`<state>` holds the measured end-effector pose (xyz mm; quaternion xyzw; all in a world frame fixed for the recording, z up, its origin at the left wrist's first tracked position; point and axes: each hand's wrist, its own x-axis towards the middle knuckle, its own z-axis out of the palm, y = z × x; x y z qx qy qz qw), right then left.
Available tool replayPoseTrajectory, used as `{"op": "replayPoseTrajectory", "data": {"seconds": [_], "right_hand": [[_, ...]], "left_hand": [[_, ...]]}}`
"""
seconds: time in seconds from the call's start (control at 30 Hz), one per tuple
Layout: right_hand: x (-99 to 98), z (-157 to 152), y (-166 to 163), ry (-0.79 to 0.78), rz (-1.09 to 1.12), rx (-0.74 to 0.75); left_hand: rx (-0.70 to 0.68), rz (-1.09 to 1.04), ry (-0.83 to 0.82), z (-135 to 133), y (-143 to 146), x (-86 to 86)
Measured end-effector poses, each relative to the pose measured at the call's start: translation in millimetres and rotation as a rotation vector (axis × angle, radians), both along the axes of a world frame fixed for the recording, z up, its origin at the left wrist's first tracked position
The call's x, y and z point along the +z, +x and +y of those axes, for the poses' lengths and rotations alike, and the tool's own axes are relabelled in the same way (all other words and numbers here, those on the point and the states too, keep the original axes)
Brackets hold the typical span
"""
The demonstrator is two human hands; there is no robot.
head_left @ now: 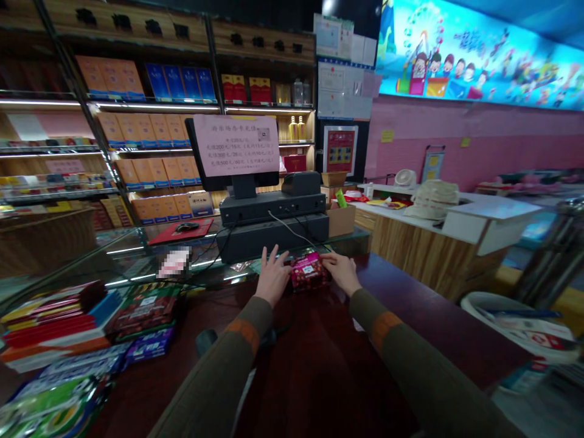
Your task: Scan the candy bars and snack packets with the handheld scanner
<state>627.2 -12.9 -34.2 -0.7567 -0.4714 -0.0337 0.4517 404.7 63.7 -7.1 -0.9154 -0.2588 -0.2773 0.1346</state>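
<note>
A small red-and-pink snack packet (309, 271) lies on the dark wooden counter (319, 365), just in front of the cash register base (272, 240). My left hand (272, 277) rests at the packet's left side with its fingers stretched out and apart. My right hand (341, 271) touches the packet's right side, fingers bent against its edge. Both sleeves are olive with an orange band.
The register's screen back carries a pink notice (236, 146). Stacked snack boxes (68, 322) fill the counter's left end. A glass case top (137, 255) holds a red mouse pad (182, 231). Shelves of orange boxes (146, 152) stand behind. A white basket (515, 328) sits lower right.
</note>
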Motion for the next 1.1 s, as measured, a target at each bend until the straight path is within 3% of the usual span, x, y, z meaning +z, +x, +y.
{"op": "replayPoseTrajectory", "data": {"seconds": [0.5, 1.1], "right_hand": [[-16.6, 6, 8, -0.004, 0.024, 0.014], [-18.3, 5, 9, -0.056, 0.05, 0.004]], "left_hand": [[-0.002, -0.014, -0.017, 11, 9, -11.5], [0.0, -0.032, -0.033, 13, 7, -17.9]]}}
